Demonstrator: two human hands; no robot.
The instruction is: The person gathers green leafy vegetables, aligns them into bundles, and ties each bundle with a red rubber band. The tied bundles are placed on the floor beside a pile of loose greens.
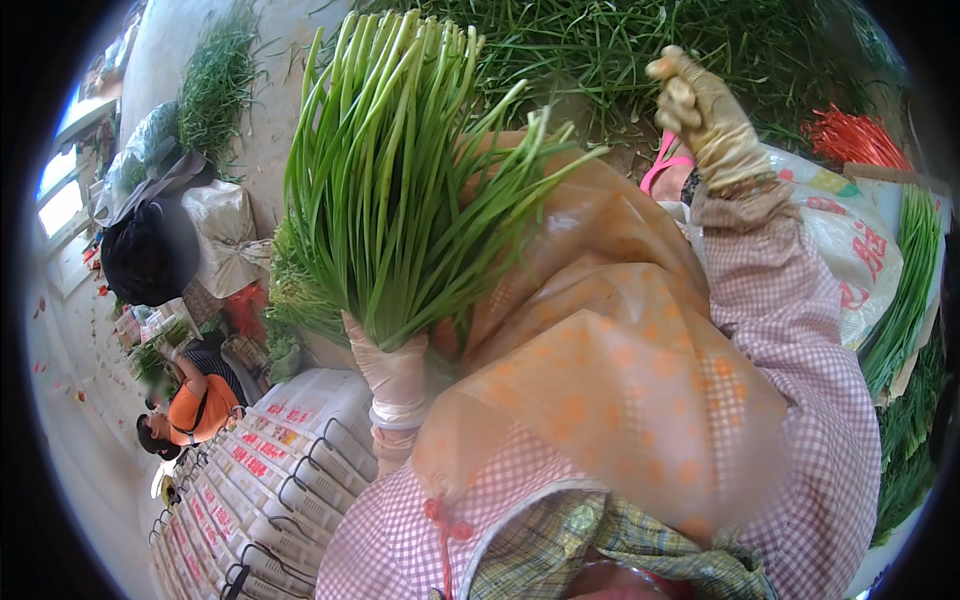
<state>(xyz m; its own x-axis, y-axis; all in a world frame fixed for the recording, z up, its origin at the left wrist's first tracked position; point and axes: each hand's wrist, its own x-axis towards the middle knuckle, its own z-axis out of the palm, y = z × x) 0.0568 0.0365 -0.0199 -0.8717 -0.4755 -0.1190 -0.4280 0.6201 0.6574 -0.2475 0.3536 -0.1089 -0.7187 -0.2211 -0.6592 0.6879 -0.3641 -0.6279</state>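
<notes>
Left hand (393, 372), gloved, closed round the base of a thick bunch of green chives (400, 170); bunch held upright, blades fanning toward the top of the frame. Right hand (705, 108), gloved, raised well apart from the bunch, fingers curled in a loose fist; whether anything is pinched inside, cannot tell. Translucent orange apron (610, 370) bulging between the two arms, hiding the lap and whatever lies beneath; checked pink sleeves (800, 330) over both forearms. Behind the bunch, a heap of loose chives (680, 50) across the upper frame, partly screened by the held blades. Bundle of red ties (850, 135) at upper right, beside a printed white sack (850, 240); more chives (915, 270) laid along the right edge. Lower left: stack of white crates (270, 480). Further left, a seated person in an orange top (195, 405), and filled bags (225, 230) near the wall. Pink slipper (662, 165) just below the right hand.
</notes>
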